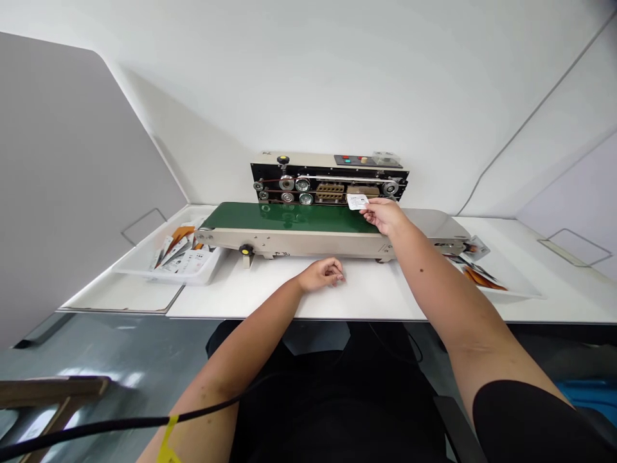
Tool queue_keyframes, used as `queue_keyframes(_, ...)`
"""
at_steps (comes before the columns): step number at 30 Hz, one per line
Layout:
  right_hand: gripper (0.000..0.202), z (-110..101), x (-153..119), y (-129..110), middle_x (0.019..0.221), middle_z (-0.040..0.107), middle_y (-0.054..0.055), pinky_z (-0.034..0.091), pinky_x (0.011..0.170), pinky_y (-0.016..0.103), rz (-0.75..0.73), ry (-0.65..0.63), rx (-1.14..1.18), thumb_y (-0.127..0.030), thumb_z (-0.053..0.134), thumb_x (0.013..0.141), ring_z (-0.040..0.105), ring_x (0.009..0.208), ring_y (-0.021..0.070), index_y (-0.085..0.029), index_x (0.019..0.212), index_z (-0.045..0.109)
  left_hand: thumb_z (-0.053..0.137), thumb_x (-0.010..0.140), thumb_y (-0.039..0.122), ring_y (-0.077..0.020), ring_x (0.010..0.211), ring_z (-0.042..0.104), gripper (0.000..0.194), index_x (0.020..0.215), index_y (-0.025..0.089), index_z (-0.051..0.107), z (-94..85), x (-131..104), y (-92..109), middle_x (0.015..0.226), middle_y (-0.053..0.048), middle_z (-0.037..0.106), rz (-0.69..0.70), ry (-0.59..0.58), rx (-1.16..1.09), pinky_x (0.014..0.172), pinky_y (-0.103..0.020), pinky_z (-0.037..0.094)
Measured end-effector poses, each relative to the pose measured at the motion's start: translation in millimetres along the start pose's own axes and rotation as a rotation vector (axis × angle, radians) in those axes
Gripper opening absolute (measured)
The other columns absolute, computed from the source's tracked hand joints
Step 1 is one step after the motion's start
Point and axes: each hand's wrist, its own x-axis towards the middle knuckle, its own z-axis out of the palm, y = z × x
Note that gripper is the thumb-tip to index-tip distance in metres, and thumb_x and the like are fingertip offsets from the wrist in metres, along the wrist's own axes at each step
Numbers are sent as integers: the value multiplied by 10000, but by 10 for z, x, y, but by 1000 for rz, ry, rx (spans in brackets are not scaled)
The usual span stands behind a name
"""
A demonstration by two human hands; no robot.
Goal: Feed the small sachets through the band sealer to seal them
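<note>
My right hand (384, 216) pinches a small white printed packet (357, 202) between thumb and fingers. It holds the packet above the right part of the green conveyor belt (289, 217), in front of the heating blocks of a band sealing machine (330, 183). The print on the packet is too small to read. In front of the machine, my left hand (322, 274) rests on the white table (270, 299). Its fingers are loosely curled in, with nothing seen in them.
On the left, a clear plastic bin (207, 273) holds several white and orange packets. Another bin (523, 289) with packets stands to the right, partly behind my forearm. A black cable (120, 422) crosses my left arm. Grey partitions (72, 161) flank the table.
</note>
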Motion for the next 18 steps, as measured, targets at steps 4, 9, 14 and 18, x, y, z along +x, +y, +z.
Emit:
queue_keyframes(4, 98, 96, -48, 33, 656, 699, 67, 496, 444, 138, -13, -81, 21, -62, 547, 938, 602, 452, 78, -109, 991, 614, 776, 786, 527, -125, 678, 633, 479, 977, 160, 535, -2, 7, -23, 892, -72, 703, 12, -10, -3, 671, -282, 500)
queue_keyframes(9, 228, 184, -172, 81, 784, 728, 84, 549, 491, 189, -40, -114, -74, -121, 634, 901, 682, 535, 128, -131, 1123, 585, 777, 795, 501, -125, 693, 634, 451, 977, 157, 548, -12, 22, -63, 884, -72, 705, 40, -3, -2, 702, -290, 504)
queue_keyframes(14, 427, 222, -260, 188, 883, 728, 53, 554, 544, 210, -171, -18, -197, -77, 636, 806, 694, 596, 127, -157, 1216, 547, 782, 792, 492, -125, 707, 637, 443, 974, 154, 561, -11, 34, -77, 887, -75, 708, 29, -10, 6, 708, -285, 505)
queue_keyframes(18, 334, 381, -270, 198, 870, 722, 41, 553, 637, 269, -350, 3, -547, -127, 606, 801, 674, 645, 150, -171, 1131, 630, 780, 791, 497, -125, 709, 632, 443, 957, 150, 560, 0, 40, -68, 859, -67, 700, 32, 9, -8, 703, -284, 508)
